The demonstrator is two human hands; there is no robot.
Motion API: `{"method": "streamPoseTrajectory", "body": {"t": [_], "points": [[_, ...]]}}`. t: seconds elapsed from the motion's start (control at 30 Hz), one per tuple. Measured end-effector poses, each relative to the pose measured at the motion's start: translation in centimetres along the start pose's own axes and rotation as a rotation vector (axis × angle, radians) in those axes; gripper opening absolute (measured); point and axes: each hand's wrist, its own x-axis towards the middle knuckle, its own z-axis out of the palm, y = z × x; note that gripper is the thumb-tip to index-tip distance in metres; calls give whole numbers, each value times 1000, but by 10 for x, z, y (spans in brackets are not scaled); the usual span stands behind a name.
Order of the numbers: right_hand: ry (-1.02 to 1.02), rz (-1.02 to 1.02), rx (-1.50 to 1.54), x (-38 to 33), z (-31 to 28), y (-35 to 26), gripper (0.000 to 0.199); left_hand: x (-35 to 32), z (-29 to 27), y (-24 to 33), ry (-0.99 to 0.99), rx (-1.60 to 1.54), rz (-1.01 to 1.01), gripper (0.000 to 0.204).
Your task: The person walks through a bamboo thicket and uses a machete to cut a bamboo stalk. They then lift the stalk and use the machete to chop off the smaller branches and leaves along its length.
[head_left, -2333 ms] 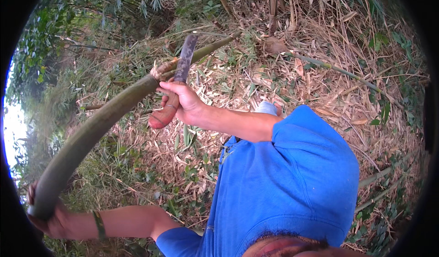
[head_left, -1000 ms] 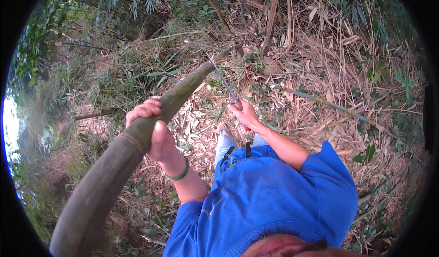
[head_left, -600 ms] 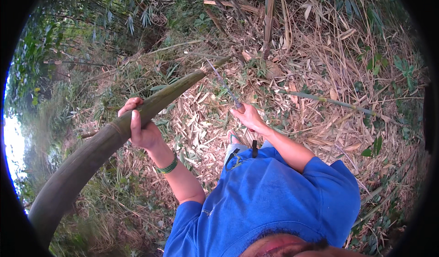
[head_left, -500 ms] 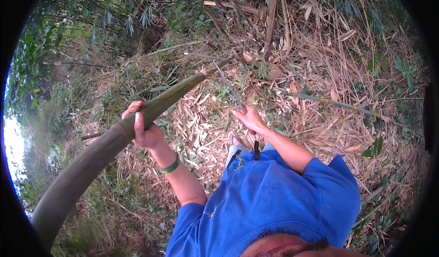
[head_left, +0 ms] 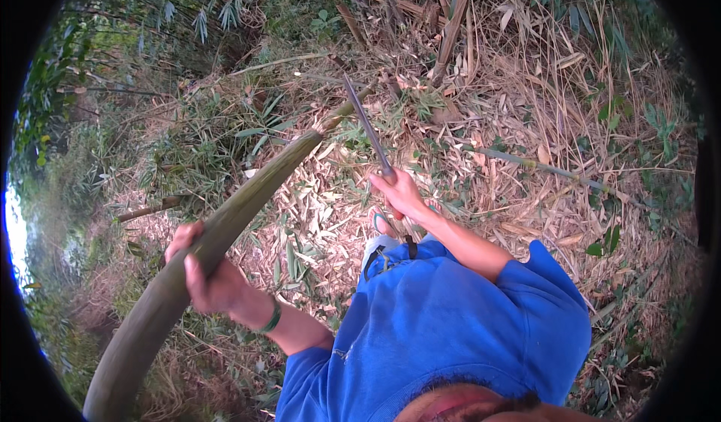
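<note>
A thick green bamboo pole (head_left: 248, 200) slants from the lower left up towards the middle. My left hand (head_left: 216, 283) is closed around it, the thumb over the near side and the fingers over the far side. Farther up, the pole has a pale, frayed notch (head_left: 321, 128), beyond which a thinner stretch continues. My right hand (head_left: 403, 195) grips the handle of a machete. Its long, narrow dark blade (head_left: 366, 125) points up and slightly left, with its tip close to the thin end of the pole. The handle is mostly hidden in my fist.
Dry bamboo leaves (head_left: 308, 212) litter the ground around my sandalled foot (head_left: 381, 221). A thin green stalk (head_left: 533, 164) lies to the right. Upright stems (head_left: 454, 28) stand at the far side, and a short cut stick (head_left: 154, 209) shows left of the pole. Dense foliage fills the far left.
My left hand has shifted down and left, farther from the notch, still around the pole. The pole has moved slightly in view. The machete tip appears higher; my right hand has barely moved.
</note>
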Motion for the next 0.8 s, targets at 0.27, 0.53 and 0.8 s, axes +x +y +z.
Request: {"method": "streamPoseTrajectory", "body": {"t": [0.27, 0.53, 0.8], "points": [[-38, 111, 715, 37, 94, -21, 55, 2, -45, 130, -108, -102, -3, 48], [109, -357, -186, -31, 45, 12, 29, -40, -48, 98, 10, -56, 37, 40], [100, -434, -297, -29, -3, -99, 36, -65, -4, 23, -36, -212, 89, 48]]}}
